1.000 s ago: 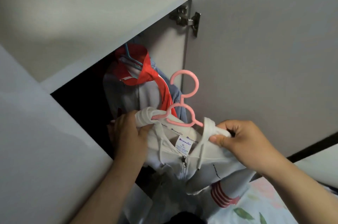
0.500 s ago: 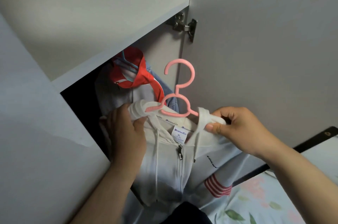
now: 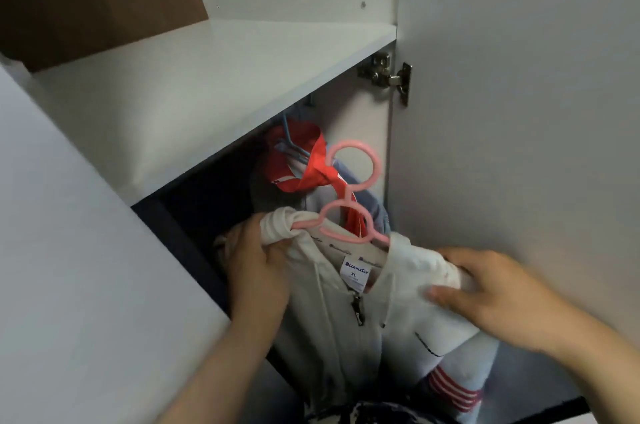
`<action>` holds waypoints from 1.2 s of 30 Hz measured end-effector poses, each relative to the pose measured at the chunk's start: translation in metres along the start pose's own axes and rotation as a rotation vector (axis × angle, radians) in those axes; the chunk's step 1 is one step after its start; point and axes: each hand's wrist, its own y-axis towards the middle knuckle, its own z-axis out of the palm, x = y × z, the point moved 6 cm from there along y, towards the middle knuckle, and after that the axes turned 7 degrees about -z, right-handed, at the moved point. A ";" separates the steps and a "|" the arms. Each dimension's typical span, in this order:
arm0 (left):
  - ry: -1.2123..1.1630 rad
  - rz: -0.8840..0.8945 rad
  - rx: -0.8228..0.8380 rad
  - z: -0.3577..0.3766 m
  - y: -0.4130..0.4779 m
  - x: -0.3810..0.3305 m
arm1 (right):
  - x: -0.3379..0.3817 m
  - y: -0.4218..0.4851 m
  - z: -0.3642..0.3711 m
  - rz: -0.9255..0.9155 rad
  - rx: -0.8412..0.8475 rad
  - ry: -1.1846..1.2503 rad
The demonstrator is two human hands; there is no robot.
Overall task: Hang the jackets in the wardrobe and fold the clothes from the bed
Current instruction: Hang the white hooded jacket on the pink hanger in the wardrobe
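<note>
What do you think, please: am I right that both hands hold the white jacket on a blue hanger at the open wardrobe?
Not quite: the hanger under the jacket is pink, not blue, as the head view shows. The rest is right: the left hand and the right hand both hold the jacket at the open wardrobe.

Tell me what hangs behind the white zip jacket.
A red-collared grey jacket on a blue hanger, a pale blue garment beside it. The white zip jacket covers their lower parts; the white shelf hides the rail.
</note>
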 end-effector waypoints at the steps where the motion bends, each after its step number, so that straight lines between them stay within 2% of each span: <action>1: 0.001 -0.007 -0.010 -0.001 0.001 -0.003 | -0.001 0.000 0.002 -0.026 -0.015 0.012; 6: 0.045 0.012 -0.017 -0.005 0.011 -0.016 | -0.007 0.008 0.007 -0.103 -0.247 0.219; 12: -0.074 -0.174 -0.028 -0.005 0.023 -0.011 | 0.007 0.043 0.009 -0.196 -0.329 0.269; 16: -0.068 -0.326 -0.074 -0.001 0.044 -0.004 | 0.013 0.076 0.013 -0.151 -0.348 0.237; 21: 0.005 -0.230 -0.200 0.006 0.066 -0.022 | 0.021 0.113 0.013 -0.132 -0.339 0.203; 25: 0.326 0.006 -0.222 0.020 0.073 -0.038 | 0.014 0.128 0.016 -0.120 -0.377 0.241; 29: 0.494 0.072 -0.196 0.024 0.097 -0.049 | 0.013 0.138 0.027 -0.111 -0.412 0.294; 32: 0.513 0.012 -0.210 0.020 0.119 -0.061 | 0.014 0.140 0.028 -0.105 -0.410 0.300; 36: 0.540 -0.152 -0.255 0.011 0.133 -0.050 | 0.020 0.145 0.027 -0.107 -0.391 0.278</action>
